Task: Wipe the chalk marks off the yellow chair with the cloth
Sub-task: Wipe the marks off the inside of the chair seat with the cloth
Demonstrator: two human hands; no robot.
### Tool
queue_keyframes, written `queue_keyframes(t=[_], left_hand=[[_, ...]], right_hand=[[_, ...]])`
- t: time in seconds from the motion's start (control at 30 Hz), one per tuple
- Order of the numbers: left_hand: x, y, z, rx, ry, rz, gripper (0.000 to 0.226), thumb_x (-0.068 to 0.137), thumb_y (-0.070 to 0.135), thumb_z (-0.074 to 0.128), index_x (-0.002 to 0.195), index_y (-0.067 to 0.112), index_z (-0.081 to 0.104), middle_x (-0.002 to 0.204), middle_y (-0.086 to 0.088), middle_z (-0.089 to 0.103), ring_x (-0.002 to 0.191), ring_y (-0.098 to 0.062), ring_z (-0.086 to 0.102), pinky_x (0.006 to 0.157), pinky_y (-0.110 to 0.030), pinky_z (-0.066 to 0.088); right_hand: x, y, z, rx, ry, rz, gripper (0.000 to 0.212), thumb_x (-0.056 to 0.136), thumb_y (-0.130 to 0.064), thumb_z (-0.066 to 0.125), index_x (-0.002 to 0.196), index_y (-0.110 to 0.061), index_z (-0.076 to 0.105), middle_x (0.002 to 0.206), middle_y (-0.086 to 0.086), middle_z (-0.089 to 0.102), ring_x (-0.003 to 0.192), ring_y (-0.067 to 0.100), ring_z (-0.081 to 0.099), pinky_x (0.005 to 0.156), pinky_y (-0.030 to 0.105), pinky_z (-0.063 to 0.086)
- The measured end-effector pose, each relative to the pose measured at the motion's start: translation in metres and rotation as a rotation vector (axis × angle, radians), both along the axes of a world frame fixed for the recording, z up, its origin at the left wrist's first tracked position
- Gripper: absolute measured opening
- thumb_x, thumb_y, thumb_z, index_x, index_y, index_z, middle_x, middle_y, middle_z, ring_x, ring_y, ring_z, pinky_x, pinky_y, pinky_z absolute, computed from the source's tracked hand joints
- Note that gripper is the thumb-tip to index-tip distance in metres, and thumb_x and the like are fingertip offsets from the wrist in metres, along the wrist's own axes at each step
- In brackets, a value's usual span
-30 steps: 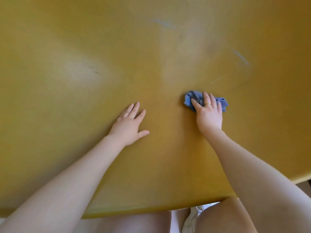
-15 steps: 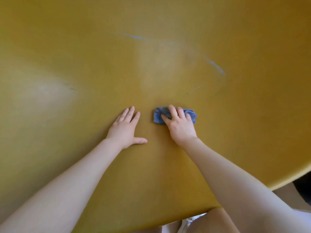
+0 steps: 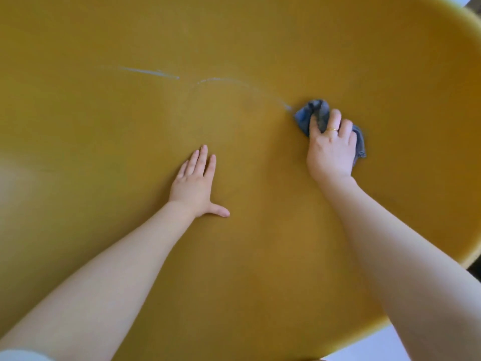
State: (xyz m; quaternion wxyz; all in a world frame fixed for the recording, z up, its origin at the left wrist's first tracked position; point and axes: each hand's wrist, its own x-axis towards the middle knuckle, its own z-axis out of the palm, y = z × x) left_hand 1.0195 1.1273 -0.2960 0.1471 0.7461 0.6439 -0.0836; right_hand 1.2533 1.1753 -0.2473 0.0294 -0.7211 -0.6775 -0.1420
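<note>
The yellow chair (image 3: 104, 152) fills nearly the whole head view as a broad curved surface. Pale blue chalk marks (image 3: 153, 72) run across its upper middle, and a fainter arc (image 3: 223, 80) curves right toward the cloth. A crumpled blue cloth (image 3: 307, 113) lies on the chair at the right end of that arc. My right hand (image 3: 330, 149) grips the cloth with curled fingers and presses it onto the surface. Left of it, my left hand (image 3: 195, 183) rests flat on the chair, fingers straight and thumb spread out.
The chair's rounded rim (image 3: 466, 261) curves along the right side and lower right. Beyond it a pale floor (image 3: 390, 345) shows at the bottom right. A white bit of clothing (image 3: 15, 356) sits at the bottom left corner.
My right hand moved the cloth to the right and farther away, up to the end of the chalk arc. The left hand stayed flat in place. The view shifted so the chair's right rim shows.
</note>
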Motion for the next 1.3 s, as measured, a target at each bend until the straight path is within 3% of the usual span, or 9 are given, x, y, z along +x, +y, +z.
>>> queue_keyframes(t=[0.17,0.3,0.4,0.53,0.63,0.8,0.9,1.07,1.3], left_hand=[[-0.002,0.000,-0.001,0.009,-0.032,-0.013,0.132,0.060,0.072,0.066,0.149,0.013,-0.012,0.155,-0.007,-0.026,0.145,-0.021,-0.018,0.118,-0.034,-0.001],[-0.003,-0.002,-0.003,0.021,-0.058,-0.013,0.133,0.058,0.072,0.067,0.149,0.013,-0.010,0.155,-0.006,-0.025,0.145,-0.020,-0.017,0.118,-0.033,-0.001],[-0.004,-0.002,-0.003,0.027,-0.055,-0.013,0.132,0.059,0.072,0.066,0.149,0.014,-0.011,0.155,-0.005,-0.026,0.145,-0.019,-0.018,0.118,-0.033,-0.002],[-0.004,-0.001,-0.002,0.025,-0.049,-0.018,0.132,0.060,0.073,0.064,0.149,0.015,-0.014,0.155,-0.004,-0.027,0.145,-0.019,-0.018,0.118,-0.033,-0.001],[-0.005,0.000,-0.003,0.022,-0.055,-0.019,0.132,0.059,0.074,0.064,0.148,0.016,-0.014,0.154,-0.004,-0.028,0.144,-0.018,-0.019,0.118,-0.033,-0.002],[-0.006,0.000,-0.004,0.024,-0.068,-0.020,0.133,0.059,0.074,0.064,0.148,0.017,-0.015,0.154,-0.003,-0.029,0.144,-0.017,-0.020,0.118,-0.032,-0.003],[-0.006,0.000,-0.004,0.028,-0.078,-0.016,0.133,0.059,0.074,0.064,0.148,0.016,-0.015,0.154,-0.003,-0.029,0.144,-0.017,-0.020,0.117,-0.032,-0.004],[-0.008,0.000,0.000,0.001,-0.094,-0.020,0.130,0.061,0.069,0.067,0.149,0.014,-0.011,0.155,-0.003,-0.025,0.145,-0.017,-0.018,0.118,-0.032,-0.001],[-0.036,-0.012,0.013,0.037,-0.010,-0.020,0.117,0.073,0.062,0.063,0.149,0.010,-0.008,0.157,-0.002,-0.020,0.146,-0.016,-0.012,0.118,-0.029,-0.001]], right_hand=[[-0.060,-0.032,-0.039,-0.209,0.097,0.211,0.067,0.076,-0.016,0.010,0.132,-0.011,0.047,0.131,0.025,0.044,0.106,0.040,0.048,0.084,0.042,0.042],[-0.087,-0.052,-0.052,-0.396,0.116,0.308,0.053,0.092,-0.019,0.036,0.144,-0.020,0.025,0.147,0.016,0.022,0.125,0.034,0.029,0.101,0.040,0.029],[-0.072,-0.041,-0.045,-0.421,0.032,0.400,0.053,0.094,-0.016,0.032,0.145,-0.026,0.021,0.150,0.015,0.017,0.127,0.033,0.026,0.103,0.039,0.026],[-0.040,-0.005,-0.023,-0.257,-0.057,0.295,0.050,0.091,-0.011,0.033,0.140,-0.022,0.036,0.143,0.020,0.031,0.119,0.036,0.039,0.092,0.040,0.036],[-0.016,0.023,-0.002,-0.050,-0.137,0.149,0.047,0.077,-0.015,0.037,0.113,-0.022,0.065,0.114,0.017,0.062,0.088,0.032,0.061,0.069,0.031,0.050],[-0.007,0.040,0.004,0.091,-0.010,0.082,0.054,0.085,-0.004,0.027,0.133,-0.016,0.047,0.139,0.026,0.039,0.120,0.044,0.042,0.099,0.049,0.034],[-0.032,0.038,-0.004,0.123,0.079,0.092,0.052,0.083,-0.004,0.029,0.130,-0.013,0.051,0.135,0.029,0.042,0.114,0.046,0.045,0.094,0.050,0.038],[-0.099,0.003,-0.040,-0.227,0.169,0.319,0.051,0.093,-0.011,0.033,0.143,-0.022,0.030,0.147,0.019,0.024,0.127,0.036,0.029,0.100,0.043,0.029],[-0.099,0.005,-0.037,-0.323,0.116,0.427,0.049,0.097,-0.014,0.030,0.143,-0.030,0.029,0.150,0.014,0.018,0.130,0.034,0.023,0.103,0.040,0.029]])
